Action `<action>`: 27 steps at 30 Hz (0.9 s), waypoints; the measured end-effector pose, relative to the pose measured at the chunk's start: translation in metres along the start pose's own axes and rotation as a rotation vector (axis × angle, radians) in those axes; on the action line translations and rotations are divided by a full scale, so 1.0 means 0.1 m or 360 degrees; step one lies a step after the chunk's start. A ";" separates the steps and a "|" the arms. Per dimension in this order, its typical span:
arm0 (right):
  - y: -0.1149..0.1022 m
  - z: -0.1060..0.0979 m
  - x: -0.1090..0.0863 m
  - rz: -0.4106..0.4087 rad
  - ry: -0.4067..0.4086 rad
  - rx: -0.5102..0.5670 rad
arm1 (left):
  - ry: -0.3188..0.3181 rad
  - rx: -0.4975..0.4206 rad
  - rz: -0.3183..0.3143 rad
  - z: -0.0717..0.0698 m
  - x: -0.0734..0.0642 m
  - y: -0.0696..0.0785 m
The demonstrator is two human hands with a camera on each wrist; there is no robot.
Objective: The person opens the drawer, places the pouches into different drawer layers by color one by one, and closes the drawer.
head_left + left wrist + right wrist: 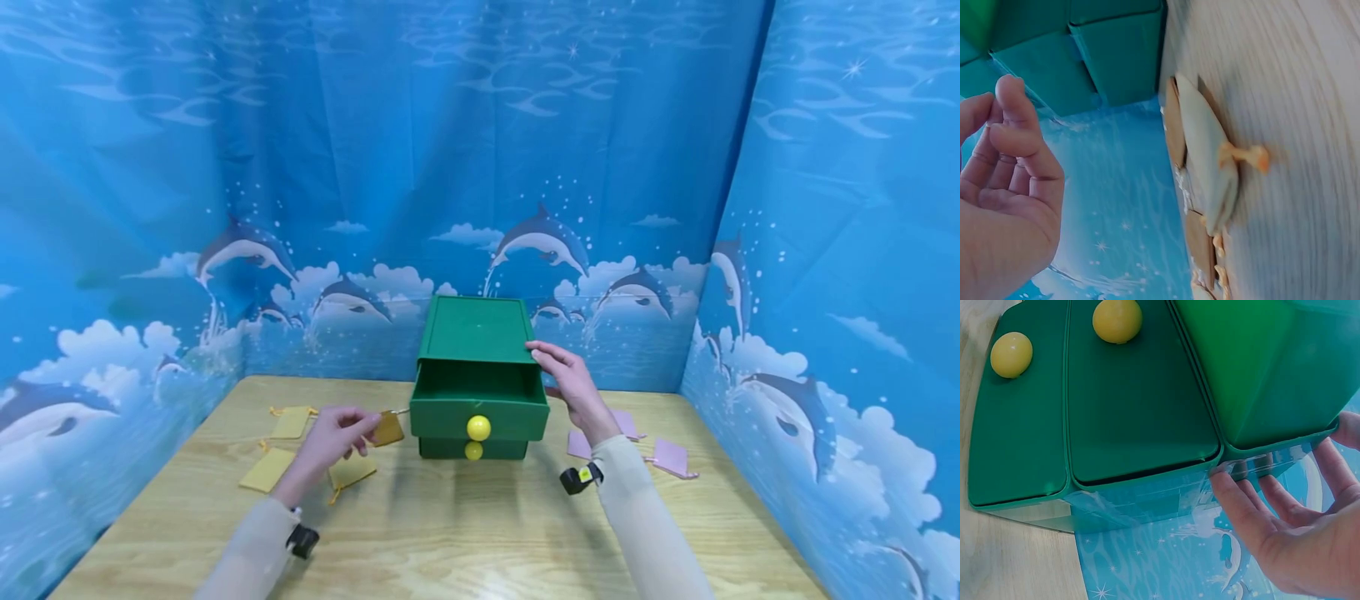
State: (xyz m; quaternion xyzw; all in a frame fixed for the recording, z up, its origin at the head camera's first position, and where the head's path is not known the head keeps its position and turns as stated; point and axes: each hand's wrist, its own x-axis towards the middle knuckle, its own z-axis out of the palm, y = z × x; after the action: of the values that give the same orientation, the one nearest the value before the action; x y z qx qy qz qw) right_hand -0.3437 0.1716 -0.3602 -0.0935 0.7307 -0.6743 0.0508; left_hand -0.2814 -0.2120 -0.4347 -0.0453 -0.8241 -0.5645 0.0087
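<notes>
A green drawer unit (pixel 476 329) stands at the table's middle with its top drawer (pixel 450 417) pulled out. My right hand (pixel 572 385) rests on the unit's upper right corner. In the right wrist view, its fingers (pixel 1244 506) lie extended against the side. My left hand (pixel 341 442) hovers left of the drawer, fingers loosely bent, thumb close to the index finger and nothing visible between them. Just beyond those fingertips is a brown-gold square (pixel 387 429). Below the left hand lies a yellow drawstring pouch (pixel 351 473), seen edge-on as a pale pouch (pixel 1204 150) in the left wrist view.
Further yellow pouches (pixel 267 469) lie on the left of the table, and several pink pouches (pixel 670 457) on the right. Two lower drawers with yellow knobs (pixel 1117 320) are closed. A blue dolphin curtain (pixel 480 167) surrounds the wooden table (pixel 465 542).
</notes>
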 end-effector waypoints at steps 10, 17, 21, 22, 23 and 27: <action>0.01 -0.01 0.01 0.0015 0.0025 -0.0014 | -0.0087 0.0255 -0.0040 -0.11 0.10 -0.18; 0.02 0.00 0.02 0.0005 0.0020 -0.0019 | -0.0265 0.0325 -0.0007 -0.20 0.10 -0.30; 0.02 0.00 0.03 0.0003 0.0030 -0.0027 | -0.0375 0.0313 0.0064 -0.25 0.11 -0.35; 0.02 -0.01 0.03 0.0004 0.0032 -0.0029 | -0.0398 0.0326 0.0083 -0.27 0.11 -0.36; 0.02 -0.01 0.03 0.0002 0.0034 -0.0028 | -0.0426 0.0337 0.0101 -0.29 0.11 -0.38; 0.02 0.00 0.02 0.0003 0.0026 -0.0014 | -0.0515 0.0395 0.0123 -0.37 0.09 -0.42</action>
State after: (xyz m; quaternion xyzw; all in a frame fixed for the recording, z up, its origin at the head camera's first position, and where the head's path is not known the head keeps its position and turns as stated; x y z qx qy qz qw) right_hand -0.3460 0.1714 -0.3624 -0.0877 0.7343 -0.6717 0.0450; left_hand -0.2949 -0.2608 -0.4598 -0.1656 -0.8757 -0.4432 -0.0966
